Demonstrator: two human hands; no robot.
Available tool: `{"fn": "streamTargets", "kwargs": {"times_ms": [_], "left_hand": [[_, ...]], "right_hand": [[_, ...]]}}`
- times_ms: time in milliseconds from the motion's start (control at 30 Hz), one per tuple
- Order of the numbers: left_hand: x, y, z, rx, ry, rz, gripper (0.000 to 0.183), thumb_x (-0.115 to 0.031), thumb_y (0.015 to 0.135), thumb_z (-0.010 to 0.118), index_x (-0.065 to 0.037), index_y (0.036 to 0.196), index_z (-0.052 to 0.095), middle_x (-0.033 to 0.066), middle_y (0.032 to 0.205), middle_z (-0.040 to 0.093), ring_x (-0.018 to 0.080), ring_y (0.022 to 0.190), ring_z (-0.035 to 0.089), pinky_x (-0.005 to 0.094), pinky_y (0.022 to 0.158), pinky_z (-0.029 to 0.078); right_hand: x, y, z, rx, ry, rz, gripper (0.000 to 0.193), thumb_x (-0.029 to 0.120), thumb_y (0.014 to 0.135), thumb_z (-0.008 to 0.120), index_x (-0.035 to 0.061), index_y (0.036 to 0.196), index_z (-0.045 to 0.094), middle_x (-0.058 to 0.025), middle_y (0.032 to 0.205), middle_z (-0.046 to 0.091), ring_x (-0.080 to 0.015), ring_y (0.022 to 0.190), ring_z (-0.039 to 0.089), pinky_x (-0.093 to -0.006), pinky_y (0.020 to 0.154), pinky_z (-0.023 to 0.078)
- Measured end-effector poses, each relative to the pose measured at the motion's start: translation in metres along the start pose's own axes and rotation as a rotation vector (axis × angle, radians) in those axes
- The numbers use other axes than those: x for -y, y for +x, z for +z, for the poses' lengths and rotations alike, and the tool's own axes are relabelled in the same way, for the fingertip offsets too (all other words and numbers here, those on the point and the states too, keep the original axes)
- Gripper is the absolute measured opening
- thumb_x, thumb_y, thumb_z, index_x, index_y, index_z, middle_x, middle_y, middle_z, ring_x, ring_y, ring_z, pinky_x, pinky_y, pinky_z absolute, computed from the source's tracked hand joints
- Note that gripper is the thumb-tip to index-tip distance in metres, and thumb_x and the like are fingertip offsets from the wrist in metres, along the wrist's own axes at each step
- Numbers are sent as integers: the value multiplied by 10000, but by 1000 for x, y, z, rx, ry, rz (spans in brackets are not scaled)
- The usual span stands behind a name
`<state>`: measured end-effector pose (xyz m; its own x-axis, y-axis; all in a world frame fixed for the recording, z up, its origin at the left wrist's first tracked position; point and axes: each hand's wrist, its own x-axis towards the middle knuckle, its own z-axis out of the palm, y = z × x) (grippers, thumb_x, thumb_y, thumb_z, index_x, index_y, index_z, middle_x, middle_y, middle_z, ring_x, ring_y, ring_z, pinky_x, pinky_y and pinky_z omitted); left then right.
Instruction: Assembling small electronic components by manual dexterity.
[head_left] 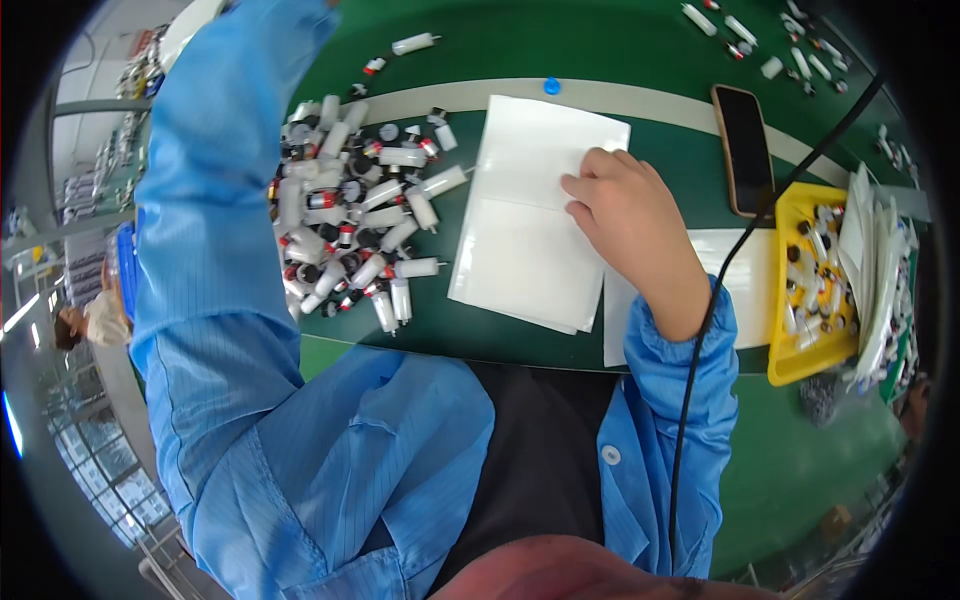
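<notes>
White glossy sheets (pixel 530 250) lie near the front edge of the green surface (pixel 440 328); the right hand (pixel 622 202) curls over their right side, grip unclear. White cylinders with black and red ends (pixel 384 216) heap leftward. Right stands a yellow plastic bin (pixel 792 368); the left hand is out of view.

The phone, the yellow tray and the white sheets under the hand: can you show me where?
Phone (pixel 744 150): head view, middle of its dark screen.
Yellow tray (pixel 800 367): head view, on its lower wall.
White sheets (pixel 525 245): head view, bare part of the top sheet.
</notes>
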<state>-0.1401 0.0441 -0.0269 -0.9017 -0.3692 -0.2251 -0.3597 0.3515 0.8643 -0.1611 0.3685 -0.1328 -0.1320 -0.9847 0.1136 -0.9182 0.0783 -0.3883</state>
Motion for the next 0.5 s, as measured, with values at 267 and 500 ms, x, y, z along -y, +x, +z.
{"fn": "streamTargets", "kwargs": {"times_ms": [267,500], "left_hand": [[-37,-192,53,-565,-86,381,354,-247,1042,530,8,1287,512,85,1055,633,173,957,640,298,877,511],[-19,-210,116,-147,-768,108,519,-448,1069,394,-135,1447,224,168,1102,613,215,592,622,289,496,480]], "right_hand": [[13,-3,8,-55,34,95,114,67,786,698,17,882,661,-126,956,604,-304,896,646,-425,800,544],[11,1,3,18,47,80,198,68,759,699,19,903,572,-163,955,583,-359,868,640,-451,752,534]]}}
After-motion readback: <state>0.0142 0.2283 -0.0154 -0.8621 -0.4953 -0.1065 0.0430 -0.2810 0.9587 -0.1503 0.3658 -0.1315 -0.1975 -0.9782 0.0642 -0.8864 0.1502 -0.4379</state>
